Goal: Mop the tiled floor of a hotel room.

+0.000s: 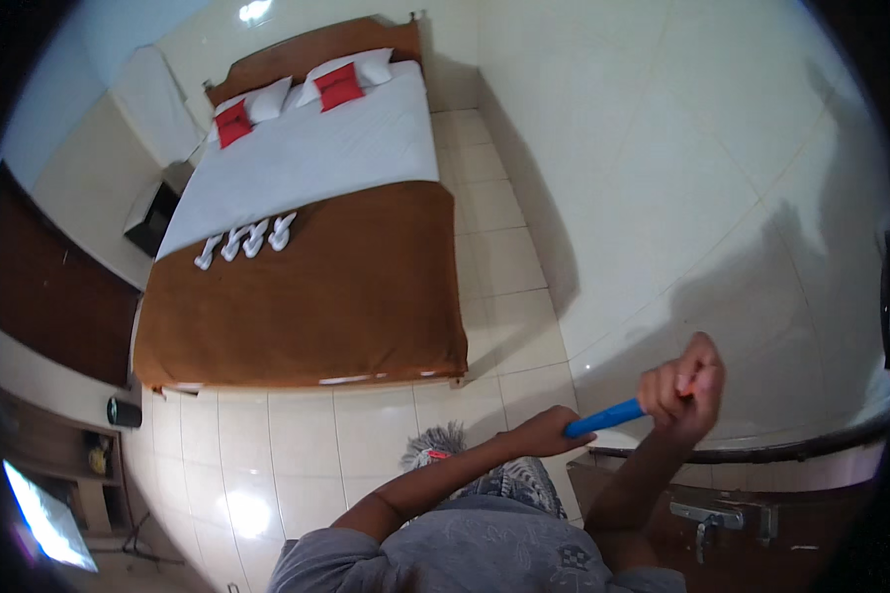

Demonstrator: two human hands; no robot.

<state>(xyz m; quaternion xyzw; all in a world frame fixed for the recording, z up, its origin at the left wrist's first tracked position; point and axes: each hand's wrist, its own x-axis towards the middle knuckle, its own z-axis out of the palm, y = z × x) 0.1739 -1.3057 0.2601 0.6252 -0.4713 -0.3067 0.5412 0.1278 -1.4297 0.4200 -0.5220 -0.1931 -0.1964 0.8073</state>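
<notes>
A mop's blue handle (604,419) slants across in front of my body at the lower right. My right hand (686,385) is closed around its upper end, where a bit of orange shows. My left hand (556,431) grips the handle lower down. The grey string mop head (437,443) with a red fitting rests on the pale floor tiles by my legs, left of my hands. My left forearm and body hide the part of the handle between my left hand and the mop head.
A bed with a brown blanket (304,304) and folded white towels (252,239) stands ahead. A tiled wall (638,185) rises at right; a wooden door (749,526) is behind at lower right. A dark bin (124,412), a wooden cabinet (67,437) and a lit screen (48,519) lie left.
</notes>
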